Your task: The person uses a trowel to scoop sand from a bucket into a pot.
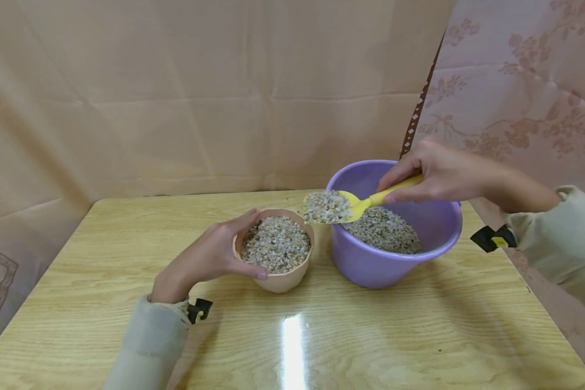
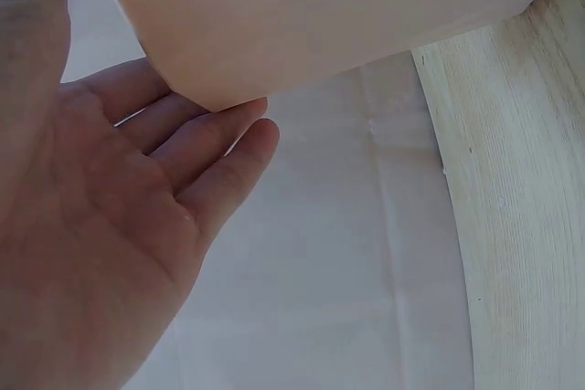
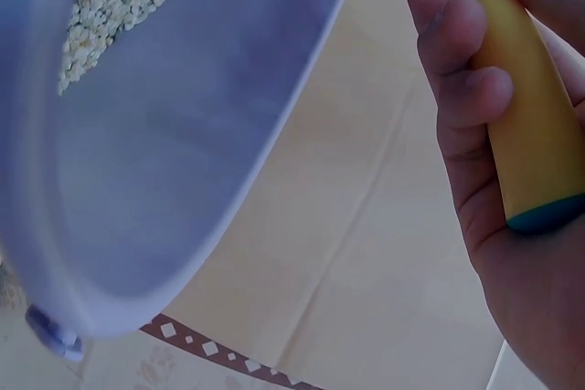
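My left hand (image 1: 216, 252) grips a small peach plant pot (image 1: 285, 281) at its left side, thumb on the near side and fingers round the far side. Pale gravel (image 1: 276, 245) fills the pot almost to its rim. In my right hand (image 1: 441, 172) is the yellow handle of a small trowel (image 1: 362, 208), its blade heaped with gravel. That blade hangs over the gap between the pot and a purple bucket (image 1: 370, 268), near the pot's right rim. The right wrist view shows fingers wrapped round the handle (image 3: 530, 125), which has a dark green end.
More gravel (image 1: 385, 230) lies inside the bucket, which stands right of the pot on a wood-grain table (image 1: 102, 303). A beige curtain (image 1: 200, 97) hangs behind the table, and a floral cloth (image 1: 531, 92) hangs at the right.
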The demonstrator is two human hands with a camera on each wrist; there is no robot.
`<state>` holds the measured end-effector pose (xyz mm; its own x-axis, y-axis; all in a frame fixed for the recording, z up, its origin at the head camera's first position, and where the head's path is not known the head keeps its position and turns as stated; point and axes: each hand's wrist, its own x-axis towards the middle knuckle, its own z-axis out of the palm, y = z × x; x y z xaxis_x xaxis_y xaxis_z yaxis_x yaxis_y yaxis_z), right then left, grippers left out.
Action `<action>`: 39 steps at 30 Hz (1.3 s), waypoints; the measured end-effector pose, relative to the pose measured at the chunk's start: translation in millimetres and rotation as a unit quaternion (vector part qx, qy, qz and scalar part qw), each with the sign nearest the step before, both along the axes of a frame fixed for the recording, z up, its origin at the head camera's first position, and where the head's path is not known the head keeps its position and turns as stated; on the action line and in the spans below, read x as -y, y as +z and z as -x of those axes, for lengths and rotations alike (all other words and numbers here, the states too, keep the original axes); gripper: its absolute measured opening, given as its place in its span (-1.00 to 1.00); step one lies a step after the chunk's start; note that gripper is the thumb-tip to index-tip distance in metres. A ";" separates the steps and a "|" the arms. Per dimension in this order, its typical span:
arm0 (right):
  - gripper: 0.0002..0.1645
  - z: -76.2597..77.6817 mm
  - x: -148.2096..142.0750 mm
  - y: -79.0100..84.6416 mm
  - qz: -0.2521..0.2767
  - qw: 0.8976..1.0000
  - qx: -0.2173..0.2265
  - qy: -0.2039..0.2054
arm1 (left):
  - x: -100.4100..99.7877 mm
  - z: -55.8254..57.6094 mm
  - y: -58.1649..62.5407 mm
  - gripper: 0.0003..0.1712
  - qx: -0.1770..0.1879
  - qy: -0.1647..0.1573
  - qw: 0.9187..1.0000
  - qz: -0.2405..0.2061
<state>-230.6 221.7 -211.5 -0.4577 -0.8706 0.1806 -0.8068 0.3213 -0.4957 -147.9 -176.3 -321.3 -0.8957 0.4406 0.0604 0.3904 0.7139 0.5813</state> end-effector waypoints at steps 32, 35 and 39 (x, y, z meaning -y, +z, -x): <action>-0.86 -1.6 54.1 -5.7 -0.030 0.998 -0.022 0.049 | -3.5 -2.3 1.8 0.46 -0.012 0.001 1.000 0.005; -0.87 -1.2 59.6 -6.1 -0.041 0.997 -0.033 0.051 | -4.2 -2.2 2.3 0.47 -0.011 0.000 1.000 0.004; -0.87 -1.9 66.8 -4.8 -0.051 0.997 -0.035 0.048 | -5.1 -1.9 2.1 0.47 -0.015 -0.003 1.000 0.000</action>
<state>-228.7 154.8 -216.3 -0.3613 -0.9250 0.1179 -0.8679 0.2873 -0.4053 -146.0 -171.2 -319.2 -0.8910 0.4456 0.0869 0.4114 0.7114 0.5698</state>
